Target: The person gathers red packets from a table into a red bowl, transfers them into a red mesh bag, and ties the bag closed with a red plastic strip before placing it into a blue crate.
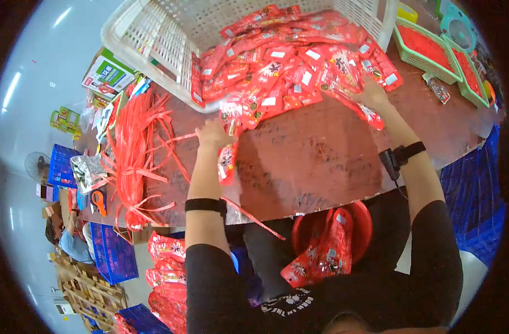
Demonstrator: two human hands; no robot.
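Observation:
Red printed packets (277, 67) spill in a heap from a tipped white plastic basket (154, 50) onto the dark red table (299, 161). At the left edge of the heap, my left hand (214, 133) has its fingers around a red packet (226, 164) that hangs down below it. On the right side, my right hand (372, 96) is closed on another red packet (371, 118), whose lower end sticks out beneath the palm. Both hands partly cover the packets they hold.
Red plastic strips (132, 156) lie bundled on the left, near orange scissors (99, 202). Green baskets (424, 53) stand at the back right. Below the table edge are a red tub (363, 228) with packets and blue crates (112, 253). Another person (73, 242) is far left.

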